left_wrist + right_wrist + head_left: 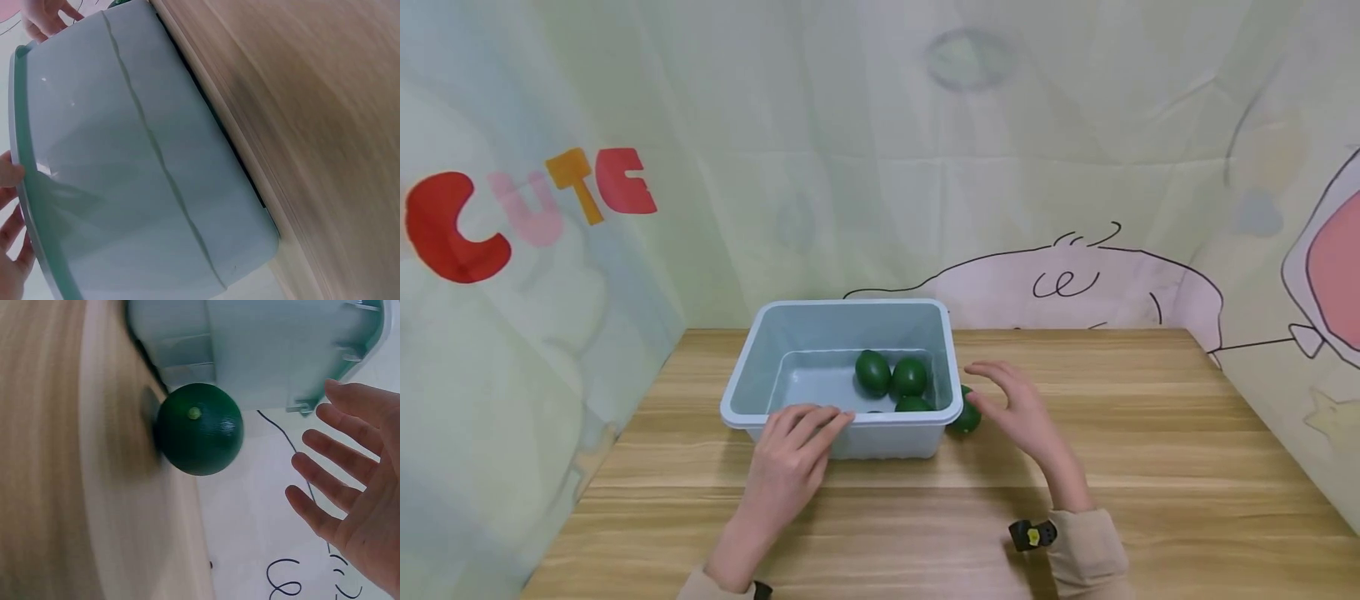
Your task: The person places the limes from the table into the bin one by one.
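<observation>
A pale blue plastic bin (850, 312) stands on the table with several dark green, avocado-like fruits (872, 373) inside, toward its right side. My left hand (790, 454) rests over the bin's near rim, fingers loosely bent across it; in the left wrist view its fingertips (9, 174) touch the rim. Outside the bin, by its right wall, lies one more green fruit (199, 429), smooth and shiny with a pale stem end. Beside that fruit my right hand (1018, 408) is held with fingers spread and nothing in its grasp. The bin's front wall partly hides the nearest fruits inside.
The wooden table (1150, 467) extends to both sides of the bin. A printed cloth (820, 167) with drawings and letters hangs behind the table and along its sides. A dark wrist device (1032, 534) sits by the right sleeve (1086, 546).
</observation>
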The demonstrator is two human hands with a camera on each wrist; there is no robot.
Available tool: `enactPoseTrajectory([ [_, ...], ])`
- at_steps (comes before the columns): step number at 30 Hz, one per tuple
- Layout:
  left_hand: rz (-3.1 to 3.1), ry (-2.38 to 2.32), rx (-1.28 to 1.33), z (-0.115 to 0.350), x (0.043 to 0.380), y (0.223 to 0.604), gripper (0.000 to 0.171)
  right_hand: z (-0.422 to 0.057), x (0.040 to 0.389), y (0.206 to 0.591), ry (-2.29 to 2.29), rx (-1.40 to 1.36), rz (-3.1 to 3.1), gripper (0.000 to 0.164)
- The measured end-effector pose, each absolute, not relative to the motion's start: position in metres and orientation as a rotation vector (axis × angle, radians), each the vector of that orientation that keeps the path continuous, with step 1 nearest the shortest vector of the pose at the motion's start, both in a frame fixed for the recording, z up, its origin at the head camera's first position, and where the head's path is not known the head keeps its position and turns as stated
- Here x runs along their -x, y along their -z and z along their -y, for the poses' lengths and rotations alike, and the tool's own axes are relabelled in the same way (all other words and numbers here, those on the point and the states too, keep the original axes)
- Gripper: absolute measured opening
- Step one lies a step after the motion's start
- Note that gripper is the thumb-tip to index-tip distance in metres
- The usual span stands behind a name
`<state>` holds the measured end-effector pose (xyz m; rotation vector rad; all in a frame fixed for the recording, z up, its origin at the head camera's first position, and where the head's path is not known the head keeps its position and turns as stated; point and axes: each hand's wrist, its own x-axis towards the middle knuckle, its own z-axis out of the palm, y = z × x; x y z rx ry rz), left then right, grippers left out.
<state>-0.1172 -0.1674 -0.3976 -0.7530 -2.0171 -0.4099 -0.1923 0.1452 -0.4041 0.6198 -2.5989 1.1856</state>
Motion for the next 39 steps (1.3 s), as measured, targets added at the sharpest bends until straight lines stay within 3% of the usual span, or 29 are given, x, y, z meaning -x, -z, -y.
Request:
enactPoseTrajectory([
  [16,2.020,0.407,0.756,0.168,0.117,0.396,0.037,-0.142,0.199,0.420,-1.180,-0.593,2.753,0.054],
  [39,2.026,0.403,0.753,0.169,0.116,0.397,0.037,-0.130,0.204,0.428,-0.974,-0.652,2.865,0.060],
])
